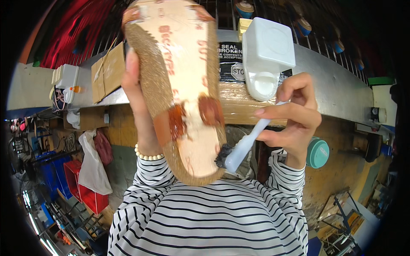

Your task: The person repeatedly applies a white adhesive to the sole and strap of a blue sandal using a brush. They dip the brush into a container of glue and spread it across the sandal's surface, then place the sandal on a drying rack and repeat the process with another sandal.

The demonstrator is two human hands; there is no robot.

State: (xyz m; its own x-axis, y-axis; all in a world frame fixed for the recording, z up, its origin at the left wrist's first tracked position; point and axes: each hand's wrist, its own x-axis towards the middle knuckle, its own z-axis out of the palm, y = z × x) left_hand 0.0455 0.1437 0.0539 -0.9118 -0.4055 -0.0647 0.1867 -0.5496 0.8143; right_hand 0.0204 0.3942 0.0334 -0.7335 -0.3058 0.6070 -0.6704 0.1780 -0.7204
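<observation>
Close in front of me is an upside-down sandal sole (192, 77), with a pale inner board, a brown cork-like border and brown strap ends folded onto it. My left hand (136, 81) holds it by its left edge; most of those fingers are hidden behind it. A beaded bracelet circles that wrist. In my right hand (297, 111) is a brush (245, 147) with a whitish handle, pinched between thumb and fingers. Its dark, clumped bristles touch the sole's lower right edge.
Beyond the hands, a white plastic container (270, 47) stands on a taped cardboard box (235, 96) on the metal bench (337, 94). A cardboard piece (107, 72) lies at left. Below are a teal-lidded container (318, 152) and a red crate (92, 194) with a white bag.
</observation>
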